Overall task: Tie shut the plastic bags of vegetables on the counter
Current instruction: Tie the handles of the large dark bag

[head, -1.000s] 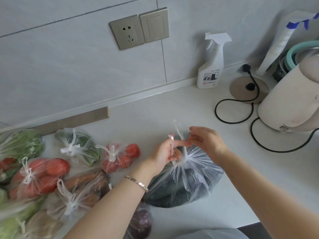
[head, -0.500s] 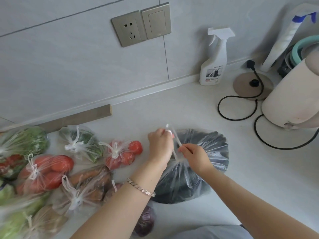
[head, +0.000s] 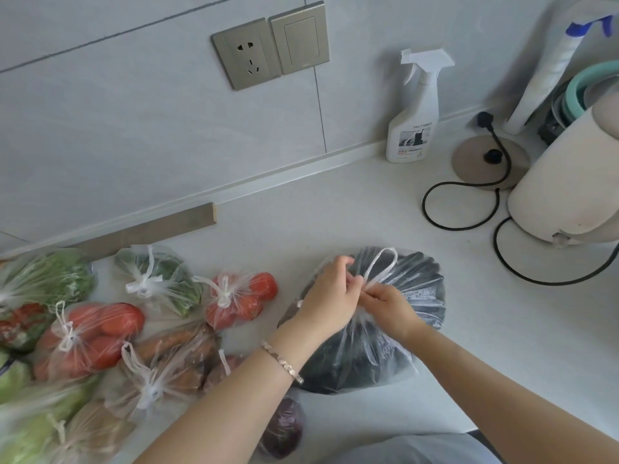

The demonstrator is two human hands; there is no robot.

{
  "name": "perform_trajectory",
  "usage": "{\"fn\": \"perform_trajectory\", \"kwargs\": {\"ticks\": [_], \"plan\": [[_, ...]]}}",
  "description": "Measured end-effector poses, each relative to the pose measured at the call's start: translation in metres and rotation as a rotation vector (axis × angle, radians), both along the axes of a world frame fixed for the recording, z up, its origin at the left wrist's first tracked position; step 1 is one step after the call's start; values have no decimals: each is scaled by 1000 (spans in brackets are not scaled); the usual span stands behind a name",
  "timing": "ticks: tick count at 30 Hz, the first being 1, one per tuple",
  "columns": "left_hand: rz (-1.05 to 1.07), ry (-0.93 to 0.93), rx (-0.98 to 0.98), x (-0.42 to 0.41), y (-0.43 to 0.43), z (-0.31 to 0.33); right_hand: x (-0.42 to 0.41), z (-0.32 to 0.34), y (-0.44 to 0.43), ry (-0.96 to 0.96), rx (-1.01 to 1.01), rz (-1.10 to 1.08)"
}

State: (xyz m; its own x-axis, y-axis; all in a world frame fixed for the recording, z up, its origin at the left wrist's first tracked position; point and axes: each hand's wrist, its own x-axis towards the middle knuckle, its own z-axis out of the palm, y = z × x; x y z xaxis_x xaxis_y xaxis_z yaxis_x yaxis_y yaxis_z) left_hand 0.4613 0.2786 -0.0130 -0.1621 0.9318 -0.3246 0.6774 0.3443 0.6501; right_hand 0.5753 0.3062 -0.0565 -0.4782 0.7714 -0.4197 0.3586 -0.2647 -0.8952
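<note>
The bag I am working on sits on the tabletop just right of centre in the lower half of the frame, clear plastic stretched over something dark, aubergine-like, though I cannot name it for sure. I have its mouth gathered into a neck at the top, which I judge is what keeps the load from spilling while the knot forms. My left hand, the one with the bracelet, pinches that neck from the left, fingers curled round the twisted plastic. My right hand pinches it from the right, the two touching. One handle loop stands up above my fingers, so I reckon the knot is partly made and not yet pulled tight. To the left lie the finished ones, each with a white knot on top: a small bag of tomatoes, a bag of greens, a larger tomato bag, a bag with carrots. A purple vegetable lies at the bottom edge; I cannot tell whether its bag is tied.
</note>
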Motion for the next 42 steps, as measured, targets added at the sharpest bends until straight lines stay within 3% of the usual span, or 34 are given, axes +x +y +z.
{"fn": "perform_trajectory", "kwargs": {"ticks": [4,10,18,23,26,32,37,42], "plan": [[-63,88,123,0,-17,-23,4,1,3,31,-20,-77],[69,-26,205,-6,-24,-32,2,-3,2,54,53,-162],[101,-56,103,-2,-23,-30,-5,-14,1,-124,70,-198],[279,-167,-12,-3,-20,-33,2,-4,-6,-78,78,-131],[370,-324,-84,-5,-18,-30,9,-4,-14,-58,238,-24],[443,-460,-167,-6,-21,-31,17,-21,-13,-107,771,104],[287,-283,-92,0,-22,-31,17,-23,-4,-196,955,335],[206,-162,26,0,-26,-33,13,-23,1,-210,872,390]]}}
